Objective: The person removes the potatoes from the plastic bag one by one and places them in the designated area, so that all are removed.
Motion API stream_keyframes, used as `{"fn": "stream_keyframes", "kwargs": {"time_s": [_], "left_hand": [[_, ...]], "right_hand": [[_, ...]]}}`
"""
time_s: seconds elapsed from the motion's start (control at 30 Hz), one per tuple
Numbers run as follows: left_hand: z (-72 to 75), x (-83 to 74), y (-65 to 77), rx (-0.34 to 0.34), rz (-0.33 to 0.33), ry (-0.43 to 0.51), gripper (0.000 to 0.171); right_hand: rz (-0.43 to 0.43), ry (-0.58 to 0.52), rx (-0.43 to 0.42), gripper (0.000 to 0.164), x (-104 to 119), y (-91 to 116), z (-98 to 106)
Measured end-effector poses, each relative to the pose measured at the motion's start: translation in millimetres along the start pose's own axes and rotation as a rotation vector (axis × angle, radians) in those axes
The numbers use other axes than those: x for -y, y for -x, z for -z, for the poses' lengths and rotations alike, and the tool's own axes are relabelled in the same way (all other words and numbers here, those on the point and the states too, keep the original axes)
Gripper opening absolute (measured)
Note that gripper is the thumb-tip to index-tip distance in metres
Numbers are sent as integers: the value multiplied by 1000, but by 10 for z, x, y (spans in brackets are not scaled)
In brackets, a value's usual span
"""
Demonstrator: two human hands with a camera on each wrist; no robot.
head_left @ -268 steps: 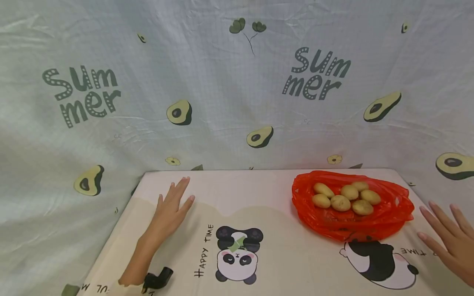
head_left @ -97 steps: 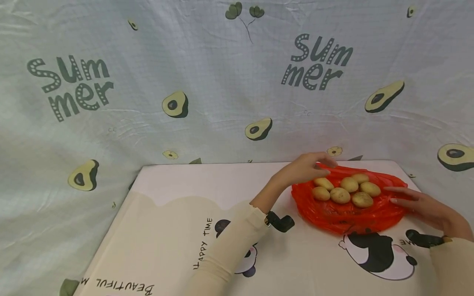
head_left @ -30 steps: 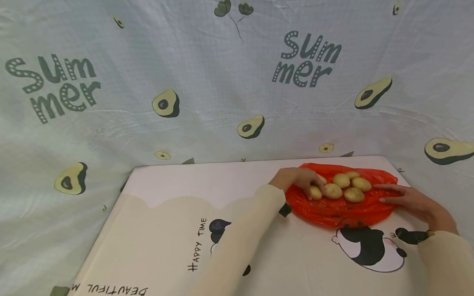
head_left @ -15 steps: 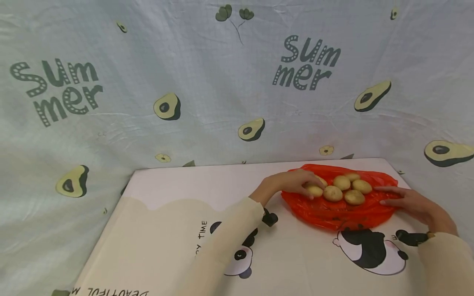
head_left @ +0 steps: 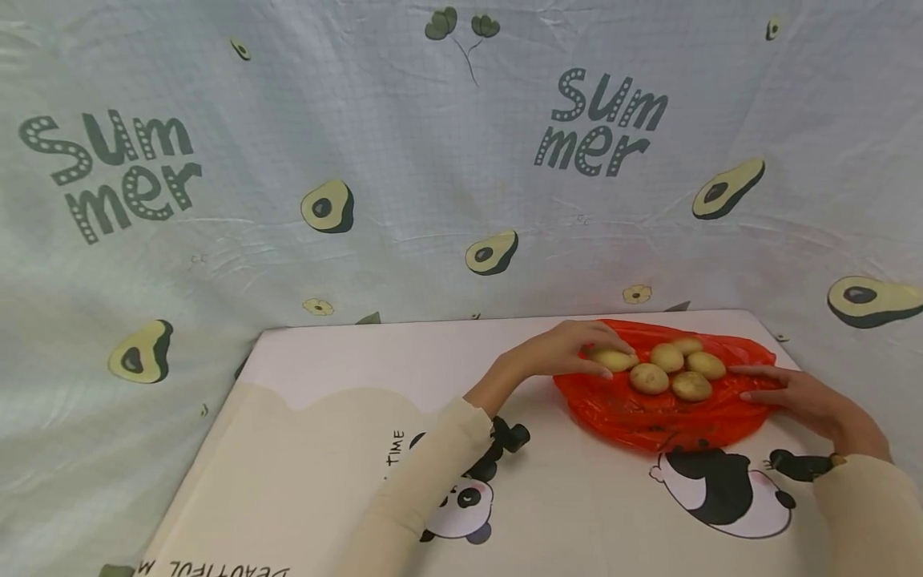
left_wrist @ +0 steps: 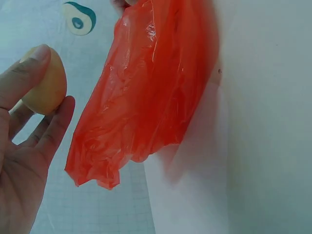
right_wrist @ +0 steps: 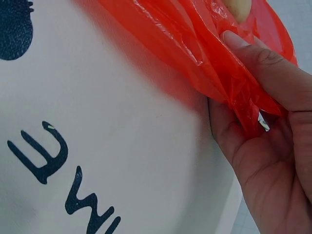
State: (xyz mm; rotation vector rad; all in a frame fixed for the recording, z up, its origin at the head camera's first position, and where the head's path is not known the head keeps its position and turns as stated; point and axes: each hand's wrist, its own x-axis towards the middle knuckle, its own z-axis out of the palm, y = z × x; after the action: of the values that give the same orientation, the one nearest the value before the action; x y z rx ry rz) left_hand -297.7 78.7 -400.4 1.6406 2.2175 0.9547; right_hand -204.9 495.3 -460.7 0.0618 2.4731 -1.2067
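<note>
Between its thumb and fingertips my left hand [head_left: 570,349] pinches a potato [left_wrist: 51,85], raised above the left side of the red plastic bag [head_left: 634,421]. The left wrist view shows that potato apart from the bag [left_wrist: 141,92]. Several other potatoes [head_left: 649,378] lie bunched in the middle of the bag, which is spread open on the table. At the bag's right end, my right hand [head_left: 815,401] grips its edge. In the right wrist view the right thumb lies over the crumpled plastic [right_wrist: 214,63], with the other fingers partly hidden beneath it.
The bag stands at the back right of a pale table [head_left: 303,449] printed with pandas and lettering. Behind the table hangs a cloth [head_left: 404,120] with avocado and lettering prints. Black wrist cameras [head_left: 800,465] sit below the hands.
Both hands came to the bag from the table's sides. Since a second ago, my left hand has taken a potato from the bag's left side and lifted it. The right hand stays put.
</note>
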Motion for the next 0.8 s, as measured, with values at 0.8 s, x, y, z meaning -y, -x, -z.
{"fn": "stream_keyframes", "kwargs": {"time_s": [0.8], "left_hand": [[9,-149,448,-210,71,15,44]], "right_hand": [[55,-21,41,61,-8,-19,24]]}}
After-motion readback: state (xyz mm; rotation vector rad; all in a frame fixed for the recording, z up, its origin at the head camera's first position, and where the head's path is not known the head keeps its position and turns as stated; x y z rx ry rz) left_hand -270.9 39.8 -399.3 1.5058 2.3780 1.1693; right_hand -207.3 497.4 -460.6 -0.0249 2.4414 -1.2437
